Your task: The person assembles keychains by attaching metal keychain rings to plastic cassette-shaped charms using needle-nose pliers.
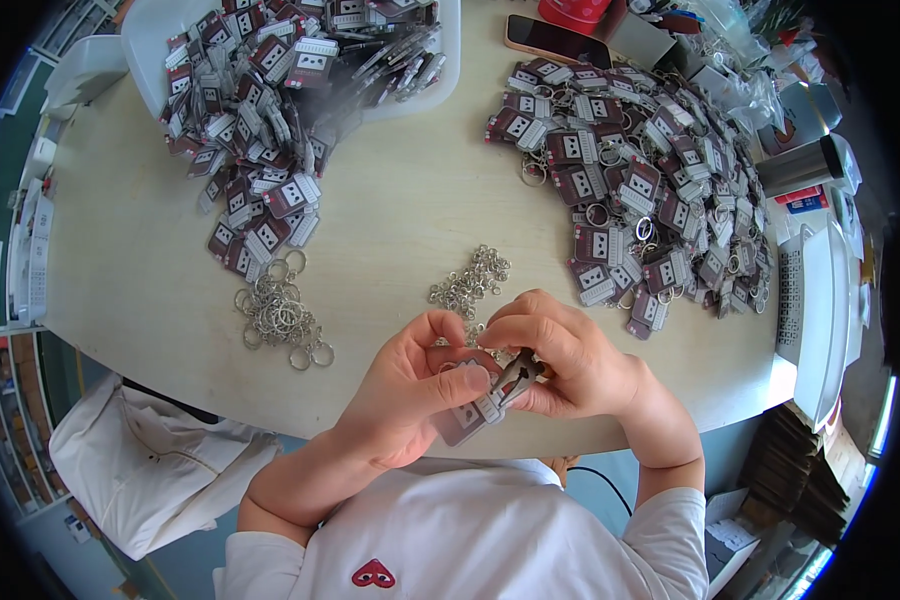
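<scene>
Close to the table's front edge, my left hand (410, 385) pinches a clear and dark-red keychain charm (460, 422) under its thumb. My right hand (565, 355) is wrapped round a pair of small pliers (518, 378), whose jaws reach toward the charm's edge. Fingers hide most of the plier handles and the charm's top. Right beyond my hands lies a small heap of tiny metal jump rings (475, 280). A pile of larger split key rings (278, 312) sits to the left of it.
A white bin (448, 60) at the back left overflows with charms (260, 130) onto the table. At the right spreads a big heap of charms with rings (660, 190). Behind it lie a phone (557, 42) and clear plastic bags (740, 90). A metal cylinder (800, 168) stands right.
</scene>
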`<state>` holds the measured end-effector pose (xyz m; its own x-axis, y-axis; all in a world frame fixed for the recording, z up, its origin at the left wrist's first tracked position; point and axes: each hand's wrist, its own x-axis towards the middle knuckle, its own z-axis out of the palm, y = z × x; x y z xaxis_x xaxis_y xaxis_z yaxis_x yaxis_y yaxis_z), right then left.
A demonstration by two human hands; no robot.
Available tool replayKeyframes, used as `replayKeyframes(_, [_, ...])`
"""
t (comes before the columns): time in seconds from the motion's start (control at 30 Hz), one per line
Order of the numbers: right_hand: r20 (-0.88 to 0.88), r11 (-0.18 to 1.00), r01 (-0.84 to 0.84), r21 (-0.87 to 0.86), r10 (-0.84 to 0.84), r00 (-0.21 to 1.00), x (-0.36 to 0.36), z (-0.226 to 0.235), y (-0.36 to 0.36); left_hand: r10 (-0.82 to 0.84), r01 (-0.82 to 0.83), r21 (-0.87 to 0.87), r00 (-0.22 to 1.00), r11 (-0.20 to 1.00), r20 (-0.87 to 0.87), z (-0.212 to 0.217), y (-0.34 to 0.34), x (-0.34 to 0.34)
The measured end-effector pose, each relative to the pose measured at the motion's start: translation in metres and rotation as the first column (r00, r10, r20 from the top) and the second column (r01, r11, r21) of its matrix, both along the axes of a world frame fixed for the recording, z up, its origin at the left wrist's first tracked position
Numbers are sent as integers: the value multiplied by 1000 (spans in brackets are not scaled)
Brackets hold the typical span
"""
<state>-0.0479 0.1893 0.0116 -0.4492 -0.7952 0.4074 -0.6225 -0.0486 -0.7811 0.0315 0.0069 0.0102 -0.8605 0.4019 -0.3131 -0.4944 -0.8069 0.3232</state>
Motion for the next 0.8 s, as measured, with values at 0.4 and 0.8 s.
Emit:
replayKeyframes(0.4, [-524,925,365,108,-259,811,2,7,2,86,-84,-138,996,987,4,2,-1,3])
replayKeyframes(0.8, [-542,930,339,143,-214,813,4,8,2,75,-104,-371,993,923,-92,16,-2,7])
